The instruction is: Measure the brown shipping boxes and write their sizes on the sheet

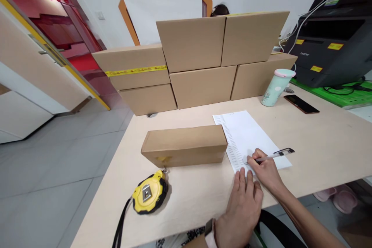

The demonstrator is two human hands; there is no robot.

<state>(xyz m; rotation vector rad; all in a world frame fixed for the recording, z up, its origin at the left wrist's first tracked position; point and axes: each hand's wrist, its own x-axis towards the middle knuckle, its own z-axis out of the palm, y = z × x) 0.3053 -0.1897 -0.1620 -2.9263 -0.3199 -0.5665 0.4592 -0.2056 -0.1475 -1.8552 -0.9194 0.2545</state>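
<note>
While right hand (pixel 266 170) grips pen (pixel 277 154), left hand (pixel 242 201) lies flat; carton (pixel 186 145) hides part of sheet (pixel 252 131); tape measure (pixel 148 193) beside carton

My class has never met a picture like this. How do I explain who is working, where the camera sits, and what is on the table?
There is no machine here, just a person working bare-handed. The single picture comes from a camera worn on the person's head, looking forward and down. The right hand holds a pen, tip down at the paper. The left hand lies flat, fingertips at the paper's near edge. On the table, a long box lies left of the paper, with a yellow tape measure nearer the person. Farther back are stacked boxes, a cup and a phone.
</note>
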